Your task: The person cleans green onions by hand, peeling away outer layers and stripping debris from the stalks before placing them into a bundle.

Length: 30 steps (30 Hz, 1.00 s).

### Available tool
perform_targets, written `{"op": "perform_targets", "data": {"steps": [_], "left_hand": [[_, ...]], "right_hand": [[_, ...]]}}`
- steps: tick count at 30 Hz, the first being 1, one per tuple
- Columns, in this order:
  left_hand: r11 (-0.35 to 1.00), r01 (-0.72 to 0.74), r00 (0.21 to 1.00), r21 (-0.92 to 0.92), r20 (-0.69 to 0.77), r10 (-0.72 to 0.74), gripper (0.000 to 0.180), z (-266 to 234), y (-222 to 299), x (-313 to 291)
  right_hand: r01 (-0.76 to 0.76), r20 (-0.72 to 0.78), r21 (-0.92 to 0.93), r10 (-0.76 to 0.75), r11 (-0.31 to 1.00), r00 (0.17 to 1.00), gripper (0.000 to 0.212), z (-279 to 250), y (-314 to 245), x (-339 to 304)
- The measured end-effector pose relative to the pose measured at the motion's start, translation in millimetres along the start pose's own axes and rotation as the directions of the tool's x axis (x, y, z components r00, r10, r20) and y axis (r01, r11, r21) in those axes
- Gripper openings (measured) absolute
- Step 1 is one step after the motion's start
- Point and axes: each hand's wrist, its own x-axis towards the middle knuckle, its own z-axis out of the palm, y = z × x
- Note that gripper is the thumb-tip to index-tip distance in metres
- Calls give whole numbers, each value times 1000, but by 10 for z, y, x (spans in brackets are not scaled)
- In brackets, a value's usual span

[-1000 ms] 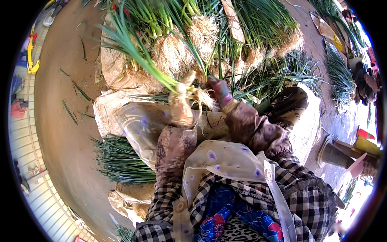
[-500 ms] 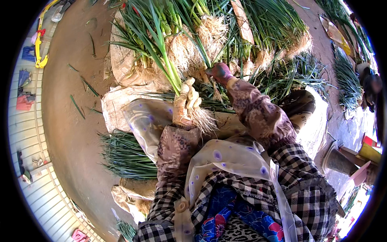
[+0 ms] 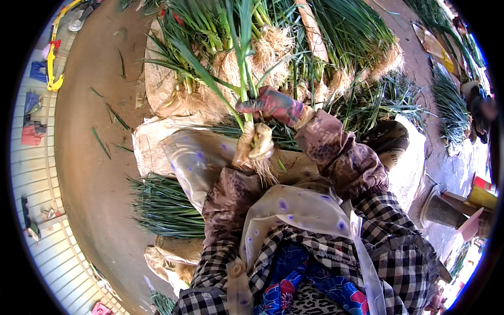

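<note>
My left hand (image 3: 254, 143), in a cream glove, is closed around the lower ends of a few green garlic stalks (image 3: 244, 79). They stand upright with their leaves pointing away from me, and pale roots (image 3: 265, 170) hang below the fist. My right hand (image 3: 273, 105), in a stained pinkish-grey glove, reaches across just above the left, its fingers closed on the same stalks. Beyond both hands lies a heap of green garlic (image 3: 210, 39) with thick, stringy roots facing me. Trimmed leaves (image 3: 386, 97) are piled to the right.
Woven sacking (image 3: 152, 139) lies under the heap. A bundle of green leaves (image 3: 168, 205) rests beside my left forearm. A clear spotted plastic apron (image 3: 283, 205) covers my lap. At the far right are a dark bucket (image 3: 441, 210) and more greens (image 3: 451, 107). Loose leaves dot the brown floor (image 3: 100, 173).
My right hand has come left and nearer from the heap to the stalks in my left hand. Those stalks have swung from leaning left to nearly upright.
</note>
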Motion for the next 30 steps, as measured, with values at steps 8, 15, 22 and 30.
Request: {"op": "perform_targets", "data": {"steps": [8, 15, 22, 30], "left_hand": [[909, -114, 753, 401, -563, 342, 57, -62, -156, -112], [947, -189, 823, 261, -483, 298, 44, -70, 2, -87], [829, -281, 526, 484, -645, 555, 16, 183, -119, 356], [740, 97, 392, 665, -709, 586, 29, 204, 191, 917]], "right_hand": [[24, 133, -988, -778, -151, 614, 36, -227, 516, 95], [285, -193, -546, -450, 788, 872, 20, 515, 317, -510], [70, -49, -986, -662, 152, 748, 26, 369, 213, -800], [310, -436, -636, -660, 707, 612, 17, 410, -145, -1086]]}}
